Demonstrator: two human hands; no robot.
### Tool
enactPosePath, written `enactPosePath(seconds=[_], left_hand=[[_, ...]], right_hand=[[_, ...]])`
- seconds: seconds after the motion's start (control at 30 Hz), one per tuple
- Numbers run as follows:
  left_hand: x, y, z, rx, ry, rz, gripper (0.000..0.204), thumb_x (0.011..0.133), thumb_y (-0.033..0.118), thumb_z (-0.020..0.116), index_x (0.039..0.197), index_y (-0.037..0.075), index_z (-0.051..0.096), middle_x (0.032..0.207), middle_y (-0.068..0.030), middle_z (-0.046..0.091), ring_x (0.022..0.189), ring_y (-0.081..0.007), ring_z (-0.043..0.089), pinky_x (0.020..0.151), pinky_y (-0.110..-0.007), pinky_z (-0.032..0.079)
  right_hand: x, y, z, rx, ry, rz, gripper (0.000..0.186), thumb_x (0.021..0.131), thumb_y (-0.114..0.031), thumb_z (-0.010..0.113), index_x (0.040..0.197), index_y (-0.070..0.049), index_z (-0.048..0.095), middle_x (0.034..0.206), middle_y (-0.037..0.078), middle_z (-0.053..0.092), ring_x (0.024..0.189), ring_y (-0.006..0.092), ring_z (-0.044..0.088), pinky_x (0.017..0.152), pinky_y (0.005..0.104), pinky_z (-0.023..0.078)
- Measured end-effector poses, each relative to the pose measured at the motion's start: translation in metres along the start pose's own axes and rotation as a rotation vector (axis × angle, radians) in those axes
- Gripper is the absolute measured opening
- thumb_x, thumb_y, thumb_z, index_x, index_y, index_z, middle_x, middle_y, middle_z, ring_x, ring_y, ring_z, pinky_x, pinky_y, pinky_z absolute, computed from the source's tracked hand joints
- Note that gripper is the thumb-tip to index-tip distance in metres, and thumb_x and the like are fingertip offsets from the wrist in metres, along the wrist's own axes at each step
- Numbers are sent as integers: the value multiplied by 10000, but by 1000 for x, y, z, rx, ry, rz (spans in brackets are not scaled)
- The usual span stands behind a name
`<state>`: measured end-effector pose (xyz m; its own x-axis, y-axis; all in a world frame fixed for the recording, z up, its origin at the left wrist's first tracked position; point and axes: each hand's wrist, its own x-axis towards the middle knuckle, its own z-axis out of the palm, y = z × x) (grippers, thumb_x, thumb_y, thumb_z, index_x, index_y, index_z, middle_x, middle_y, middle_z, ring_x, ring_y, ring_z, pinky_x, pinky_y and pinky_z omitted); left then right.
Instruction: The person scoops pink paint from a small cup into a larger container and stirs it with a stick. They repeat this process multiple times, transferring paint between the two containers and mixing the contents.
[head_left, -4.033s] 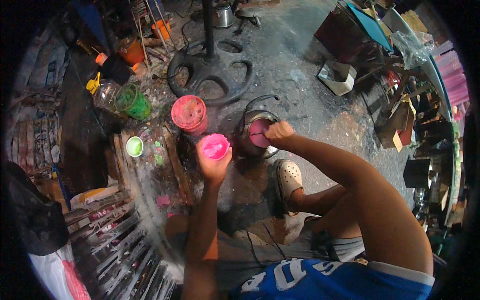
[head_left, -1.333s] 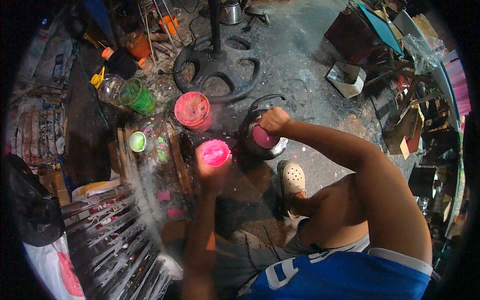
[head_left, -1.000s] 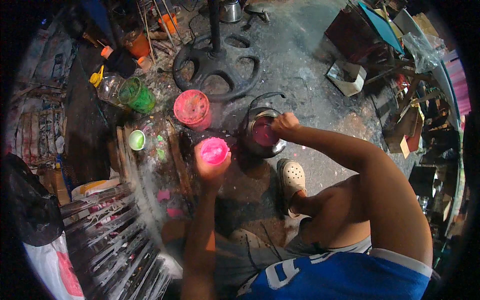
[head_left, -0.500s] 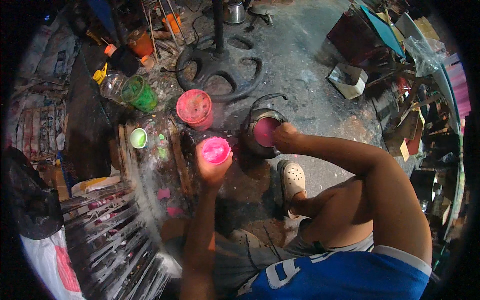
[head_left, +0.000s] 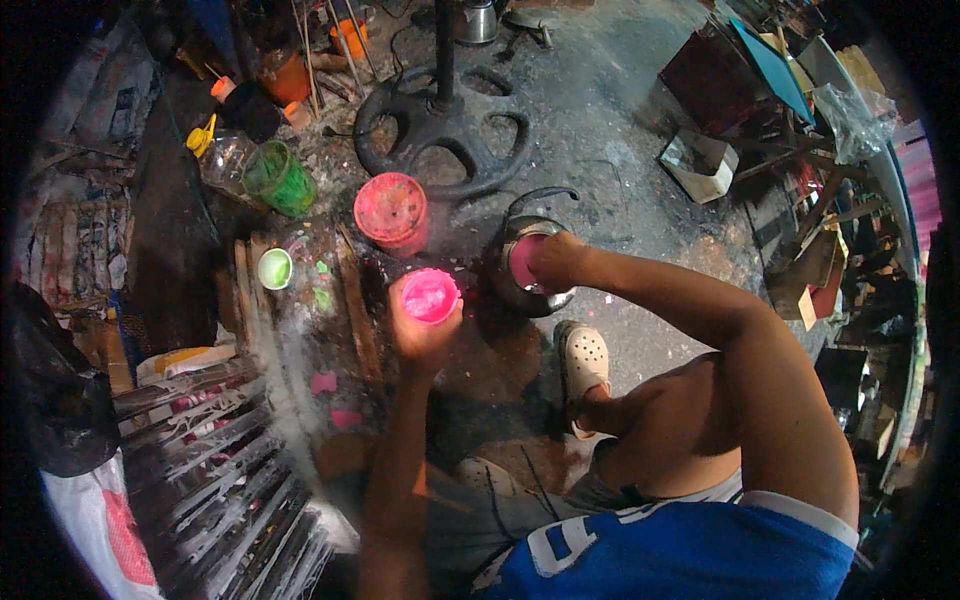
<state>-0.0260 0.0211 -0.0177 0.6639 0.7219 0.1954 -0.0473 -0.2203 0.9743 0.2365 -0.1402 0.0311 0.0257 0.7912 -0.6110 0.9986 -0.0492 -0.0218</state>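
My left hand point(head_left: 420, 335) holds a small cup of bright pink paint point(head_left: 430, 296) up over the floor. My right hand point(head_left: 552, 262) reaches into a round metal pot with pink paint point(head_left: 522, 268) just to the right of the cup; its fingers are closed, and what they hold is hidden. A red paint-smeared bucket point(head_left: 392, 212) stands just behind the cup.
A green jar point(head_left: 281, 178), a clear jar with yellow cap point(head_left: 220, 157) and a small cup of pale green paint point(head_left: 275, 268) stand at the left. A black wheel-shaped stand base point(head_left: 440, 130) lies behind. My white clog point(head_left: 583, 362) is near the pot. Striped boards point(head_left: 210, 470) lie lower left.
My right hand has shifted slightly within the pot, from its right rim towards its middle. The left hand keeps the pink cup in about the same place.
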Motion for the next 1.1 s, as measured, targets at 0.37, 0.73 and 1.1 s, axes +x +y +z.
enactPosePath(seconds=[0.37,0.73,1.1], left_hand=[[-1,-2,3,43,-32,-22,778,792,27,974,1440,32,544,1299,-116,730,1201,-230,721,1089,-400,576],[1,-12,7,103,-19,53,806,780,43,993,1442,29,533,1281,-111,731,1179,-230,731,1080,-399,578],[5,-23,8,49,-53,-17,806,782,46,990,1445,26,531,1276,-115,723,1199,-235,719,1076,-401,575]], right_hand=[[6,11,23,93,145,13,115,884,-232,789,946,-145,835,1010,125,838,973,369,826,778,506,653],[-5,2,29,-78,441,6,166,821,-269,808,906,-127,813,941,155,803,898,353,813,710,480,645],[-1,43,56,-65,487,138,149,914,-181,708,882,-120,840,918,172,836,877,365,842,686,497,653]])
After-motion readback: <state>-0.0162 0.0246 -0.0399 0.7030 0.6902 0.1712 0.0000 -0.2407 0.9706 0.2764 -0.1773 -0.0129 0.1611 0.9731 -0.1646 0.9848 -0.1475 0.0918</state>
